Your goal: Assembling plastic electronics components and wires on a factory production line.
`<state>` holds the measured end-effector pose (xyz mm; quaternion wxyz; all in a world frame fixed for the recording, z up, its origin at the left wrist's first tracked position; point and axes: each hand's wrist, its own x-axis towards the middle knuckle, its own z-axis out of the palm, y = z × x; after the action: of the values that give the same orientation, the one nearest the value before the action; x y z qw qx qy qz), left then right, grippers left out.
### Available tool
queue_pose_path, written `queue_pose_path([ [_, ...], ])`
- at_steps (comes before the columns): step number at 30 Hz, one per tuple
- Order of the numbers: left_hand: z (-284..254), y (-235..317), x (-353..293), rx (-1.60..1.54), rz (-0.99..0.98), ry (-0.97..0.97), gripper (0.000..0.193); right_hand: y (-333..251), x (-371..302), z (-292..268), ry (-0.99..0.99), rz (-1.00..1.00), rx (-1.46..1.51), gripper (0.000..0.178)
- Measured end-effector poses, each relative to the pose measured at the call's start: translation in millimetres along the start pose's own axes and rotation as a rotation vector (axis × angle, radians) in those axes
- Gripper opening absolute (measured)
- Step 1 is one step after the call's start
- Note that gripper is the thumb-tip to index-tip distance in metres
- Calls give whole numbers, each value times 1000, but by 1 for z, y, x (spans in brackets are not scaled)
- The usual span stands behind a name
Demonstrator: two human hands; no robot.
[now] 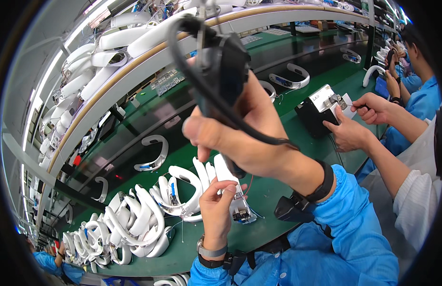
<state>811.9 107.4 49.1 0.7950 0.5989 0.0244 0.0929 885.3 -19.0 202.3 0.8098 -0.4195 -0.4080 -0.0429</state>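
Note:
My right hand [252, 126] is raised close to the camera, its fingers wrapped round a black electric screwdriver [223, 71]. The screwdriver hangs from above, and its cable loops down past my wrist. Its dark lower end points down at a white curved housing [223, 167], though I cannot tell whether the two touch. My left hand [217, 202] grips that housing between thumb and fingers, low over the green bench. At the housing's near end a small circuit board [241, 215] and thin wires are exposed.
White curved housings [135, 219] lie heaped to the left on the green bench [271, 217]. More fill the shelf [154, 52] above. Single housings [290, 78] rest on the dark conveyor behind. To the right, a co-worker's hands [352, 133] work at a black-and-white box [314, 114].

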Motion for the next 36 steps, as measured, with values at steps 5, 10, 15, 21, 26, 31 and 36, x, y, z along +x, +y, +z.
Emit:
queue_pose_path([
  [5, -1, 1, -2, -75, -20, -30, 9, 12, 0, 10, -9, 28, -71, 46],
  [10, -1, 1, -2, -65, 2, -48, 9, 28, -4, 16, -1, 10, -74, 54],
  [15, -3, -1, -2, -59, 1, -39, 11, 24, -4, 18, -20, 31, -129, 55],
  [21, -2, 1, -4, -15, -9, -43, 11, 26, -2, 19, 23, 13, -90, 43],
  [26, 0, 17, -9, -242, -115, -68, 52, 7, 0, 15, 22, 173, -62, 42],
  [31, 2, 17, -8, -128, -58, -126, 76, 1, -10, 6, -89, 99, -112, 89],
  [36, -11, 9, -6, -52, -4, -171, 76, 7, -30, 13, -42, 150, -88, 102],
])
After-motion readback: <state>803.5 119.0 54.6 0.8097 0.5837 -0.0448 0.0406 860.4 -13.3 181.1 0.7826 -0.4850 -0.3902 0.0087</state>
